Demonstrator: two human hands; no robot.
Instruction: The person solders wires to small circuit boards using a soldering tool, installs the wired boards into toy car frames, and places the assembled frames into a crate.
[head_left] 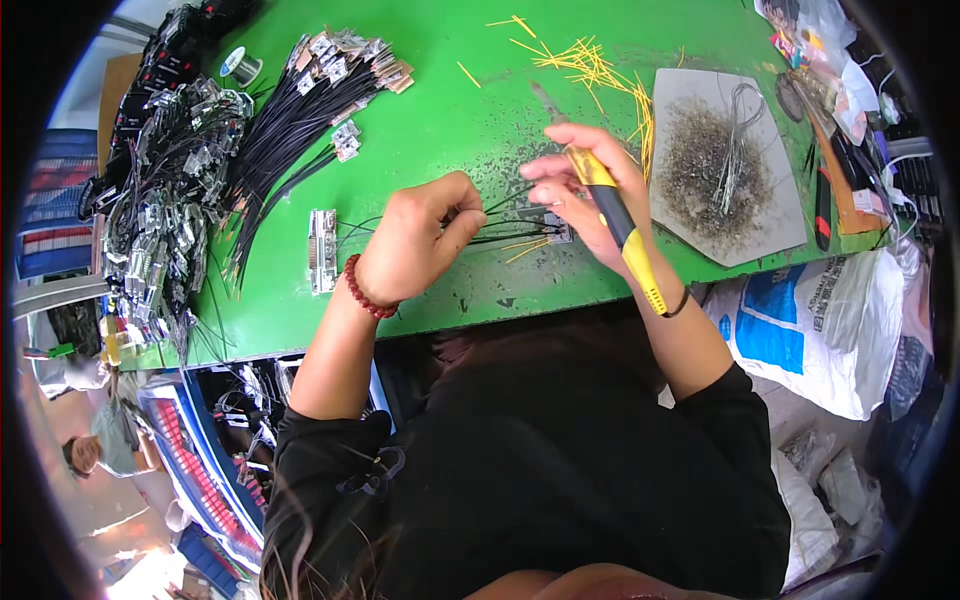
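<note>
My left hand (420,232) is closed, thumb against fingers, on thin black wires (500,208) that run across the table's near part. On its left side, the wires lead toward a silver metal connector piece (322,250) lying on the table. In my right hand (600,232) rests a soldering iron (632,250) with a yellow and black handle, its tip pointing away and up to the left. Beneath the right fingers lies a small metal-and-board part (560,232), partly hidden, where wires end. Short yellow tubes (528,248) lie beside it.
Bundled black cables with connectors (300,120) lie at the far left, beside a heap of wired parts (170,190) and a solder spool (240,68). Yellow tubes (585,65) are scattered behind. A grey board (690,225) with dark debris and wire strands lies right.
</note>
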